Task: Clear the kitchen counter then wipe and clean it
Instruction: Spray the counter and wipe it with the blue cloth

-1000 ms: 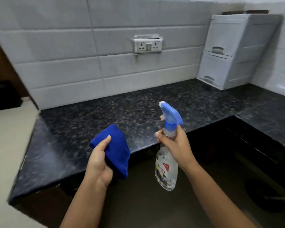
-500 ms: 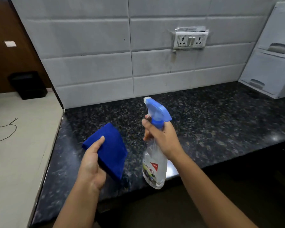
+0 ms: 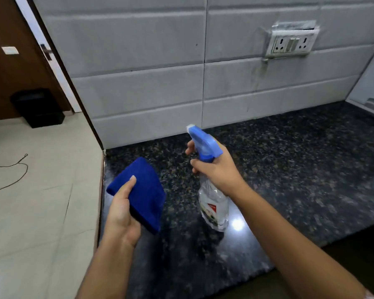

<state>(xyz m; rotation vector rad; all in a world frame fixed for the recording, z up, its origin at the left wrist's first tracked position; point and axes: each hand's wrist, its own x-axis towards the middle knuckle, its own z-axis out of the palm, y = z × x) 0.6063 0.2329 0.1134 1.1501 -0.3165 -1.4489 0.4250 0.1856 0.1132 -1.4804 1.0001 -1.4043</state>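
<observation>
Surface of dark speckled granite [image 3: 289, 180] runs along a grey tiled wall [image 3: 138, 93], its left end beside a beige floor [image 3: 41, 190]. Over the left end, the left hand [image 3: 122, 214] holds a folded blue cloth [image 3: 145, 190]. The thumb is pressed on top and the fingers are under the cloth, out of view. Just right of the cloth, the right hand [image 3: 218, 171] grips a clear plastic spray bottle with a blue trigger head [image 3: 214, 208]. Its fingers [image 3: 189, 147] are closed round the neck, and the bottle is tilted with the nozzle towards the wall. Whether the bottle's base touches the surface cannot be told. A white double socket [image 3: 290, 45] sits on the wall above the back edge. A black bin [image 3: 38, 107] stands on the floor.
</observation>
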